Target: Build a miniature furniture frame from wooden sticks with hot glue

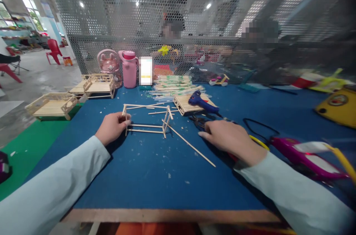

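My left hand (113, 127) pinches the left end of a small open frame of thin wooden sticks (144, 127), which stands on the blue table. A loose long stick (191, 146) slants from the frame's right side toward the front. My right hand (232, 138) is closed over a dark-jawed tool that looks like pliers (198, 121). A bit of red shows beneath that hand; the fingertips are mostly hidden. Just beyond it, a blue glue gun (201, 102) lies on a slatted wooden piece (185, 105).
Stick bundles (175, 86) lie at the back, near a pink flask (129, 72) and a lit screen (146, 71). Small wooden beds (51, 105) stand at left. A purple-and-white device (308, 157) with a cord lies at right. Behind the perforated metal screen (111, 12) are people.
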`<state>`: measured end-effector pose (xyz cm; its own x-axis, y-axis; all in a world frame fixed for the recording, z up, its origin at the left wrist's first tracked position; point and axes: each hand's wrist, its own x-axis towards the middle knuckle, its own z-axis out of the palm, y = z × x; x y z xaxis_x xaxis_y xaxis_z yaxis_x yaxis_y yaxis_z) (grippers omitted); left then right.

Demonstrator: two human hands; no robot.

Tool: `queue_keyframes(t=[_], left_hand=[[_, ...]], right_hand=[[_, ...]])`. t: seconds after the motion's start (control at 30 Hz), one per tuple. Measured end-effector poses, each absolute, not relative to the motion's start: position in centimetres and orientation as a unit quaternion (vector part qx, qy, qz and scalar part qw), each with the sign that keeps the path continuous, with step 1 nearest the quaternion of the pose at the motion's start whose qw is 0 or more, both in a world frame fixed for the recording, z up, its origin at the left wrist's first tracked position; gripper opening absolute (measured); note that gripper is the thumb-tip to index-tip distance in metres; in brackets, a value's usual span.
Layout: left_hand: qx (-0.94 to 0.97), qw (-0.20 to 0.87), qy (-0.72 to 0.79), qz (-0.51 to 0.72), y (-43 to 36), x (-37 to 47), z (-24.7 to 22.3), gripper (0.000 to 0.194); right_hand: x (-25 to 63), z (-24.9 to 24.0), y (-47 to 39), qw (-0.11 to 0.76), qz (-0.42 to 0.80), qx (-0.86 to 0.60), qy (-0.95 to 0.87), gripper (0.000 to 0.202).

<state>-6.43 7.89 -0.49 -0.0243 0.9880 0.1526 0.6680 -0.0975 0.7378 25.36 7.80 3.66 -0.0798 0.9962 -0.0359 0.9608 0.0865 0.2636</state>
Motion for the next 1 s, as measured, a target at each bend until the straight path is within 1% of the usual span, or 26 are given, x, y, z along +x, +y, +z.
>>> queue_keyframes(t=[0.07, 0.13, 0.23, 0.3, 0.37, 0.4, 0.5, 0.57, 0.67, 0.73, 0.8, 0.9, 1.0], left_hand=[[0.661, 0.229, 0.631, 0.335, 7.9, -6.5, -0.5, 0.026], [0.663, 0.224, 0.632, 0.332, 8.0, -6.5, -0.6, 0.028], [0.662, 0.216, 0.637, 0.331, 8.0, -6.5, -0.7, 0.031], [0.659, 0.209, 0.643, 0.330, 8.0, -6.5, -0.7, 0.032], [0.655, 0.202, 0.650, 0.327, 8.0, -6.5, -0.7, 0.032], [0.654, 0.200, 0.654, 0.324, 8.0, -6.5, -0.6, 0.032], [0.654, 0.193, 0.660, 0.316, 8.0, -6.5, -0.5, 0.031], [0.656, 0.188, 0.661, 0.312, 8.0, -6.5, -0.4, 0.030], [0.662, 0.182, 0.659, 0.307, 7.8, -6.4, -0.3, 0.031], [0.669, 0.178, 0.655, 0.302, 7.7, -6.3, -0.2, 0.032], [0.679, 0.171, 0.651, 0.293, 7.6, -6.4, -0.1, 0.033], [0.695, 0.153, 0.647, 0.273, 7.3, -6.7, 0.0, 0.036], [0.707, 0.121, 0.650, 0.252, 6.0, -7.3, 0.4, 0.039]], right_hand=[[25.7, 3.5, 6.2, 0.109, 0.073, 0.656, 0.743, 0.021], [25.9, 3.2, 5.0, 0.101, 0.068, 0.641, 0.758, 0.021], [26.0, 2.5, 3.7, 0.081, 0.063, 0.628, 0.772, 0.020], [26.2, 1.9, 3.5, 0.053, 0.058, 0.624, 0.778, 0.022], [26.5, 1.5, 3.5, -0.021, 0.046, 0.634, 0.771, 0.024], [26.6, 1.5, 3.5, -0.082, 0.036, 0.643, 0.760, 0.024], [26.9, 2.2, 3.5, -0.308, -0.034, 0.656, 0.688, 0.020], [26.9, 3.3, 3.1, -0.404, -0.091, 0.648, 0.639, 0.020], [26.7, 5.1, 1.9, -0.472, -0.183, 0.638, 0.580, 0.024], [26.7, 5.9, 0.8, -0.530, -0.261, 0.611, 0.527, 0.027], [26.9, 6.2, -0.2, -0.572, -0.314, 0.578, 0.491, 0.031], [27.7, 5.8, -1.6, -0.595, -0.343, 0.575, 0.444, 0.030], [29.5, 4.3, -2.6, -0.592, -0.331, 0.608, 0.413, 0.039]])
